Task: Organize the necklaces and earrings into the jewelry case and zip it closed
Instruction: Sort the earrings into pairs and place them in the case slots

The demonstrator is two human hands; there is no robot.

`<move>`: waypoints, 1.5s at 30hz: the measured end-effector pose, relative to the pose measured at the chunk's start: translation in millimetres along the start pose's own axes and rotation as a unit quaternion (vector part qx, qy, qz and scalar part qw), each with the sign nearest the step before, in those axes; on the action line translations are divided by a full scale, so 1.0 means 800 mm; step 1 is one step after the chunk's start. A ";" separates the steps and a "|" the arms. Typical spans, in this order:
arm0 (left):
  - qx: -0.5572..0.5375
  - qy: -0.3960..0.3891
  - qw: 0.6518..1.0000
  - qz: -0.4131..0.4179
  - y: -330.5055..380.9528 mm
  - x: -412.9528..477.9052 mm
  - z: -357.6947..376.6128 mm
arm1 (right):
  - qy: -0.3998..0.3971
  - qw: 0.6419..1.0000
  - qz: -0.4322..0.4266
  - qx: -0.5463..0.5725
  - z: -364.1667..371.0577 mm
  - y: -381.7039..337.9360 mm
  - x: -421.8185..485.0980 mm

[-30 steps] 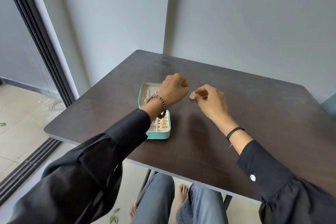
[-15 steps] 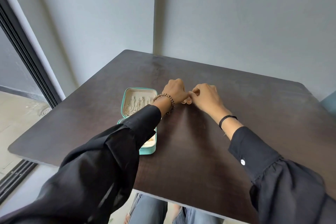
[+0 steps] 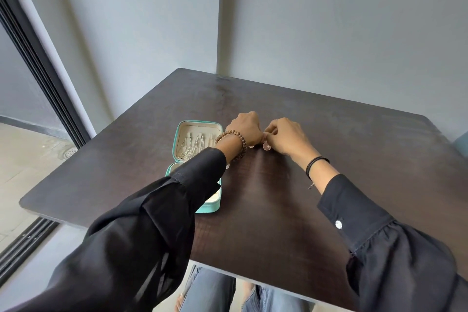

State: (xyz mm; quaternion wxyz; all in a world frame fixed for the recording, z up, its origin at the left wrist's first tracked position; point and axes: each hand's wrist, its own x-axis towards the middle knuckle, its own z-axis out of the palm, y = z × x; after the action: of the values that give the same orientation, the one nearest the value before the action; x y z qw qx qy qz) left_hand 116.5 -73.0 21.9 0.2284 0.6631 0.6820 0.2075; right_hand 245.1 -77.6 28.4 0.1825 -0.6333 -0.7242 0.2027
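Your right hand (image 3: 286, 137) pinches a pink earring (image 3: 266, 146) at the table (image 3: 278, 200). Left hand (image 3: 244, 128) fingers curl over a 2nd earring (image 3: 251, 146), grip unclear. Open jewelry case (image 3: 200, 122) just left, chains (image 3: 196, 143) inside.

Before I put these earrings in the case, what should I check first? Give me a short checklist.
1. Jewelry case open: ok.
2. Necklaces already in its far half: ok.
3. Right hand pinching an earring: ok.
4. Left hand holding the second earring: cannot tell, its fingers are hidden.
5. Near half of the case free for earrings: cannot tell, the left sleeve covers it.
6. Case zipped: not ok, not yet done.
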 end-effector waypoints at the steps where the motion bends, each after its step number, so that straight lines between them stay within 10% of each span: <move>1: -0.002 0.002 1.000 0.000 0.000 -0.003 0.000 | 0.006 1.000 -0.002 0.011 0.001 0.001 -0.002; 8: -0.174 0.045 0.983 0.028 -0.001 -0.032 -0.006 | 0.069 0.984 0.007 0.163 -0.007 0.009 -0.027; 20: -0.539 -0.065 0.838 -0.054 0.018 -0.113 -0.056 | 0.009 0.893 0.022 0.450 -0.057 -0.002 -0.098; 45: -0.581 -0.086 0.809 0.022 0.033 -0.194 -0.099 | -0.044 0.854 0.036 0.517 -0.108 -0.037 -0.180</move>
State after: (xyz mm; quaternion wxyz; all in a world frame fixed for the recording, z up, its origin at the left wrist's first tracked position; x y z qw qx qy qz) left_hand 94.3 -225.9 107.0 0.6239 0.4364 0.3969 0.5125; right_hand 284.1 -218.8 116.3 0.4439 -0.4638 -0.4992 0.5819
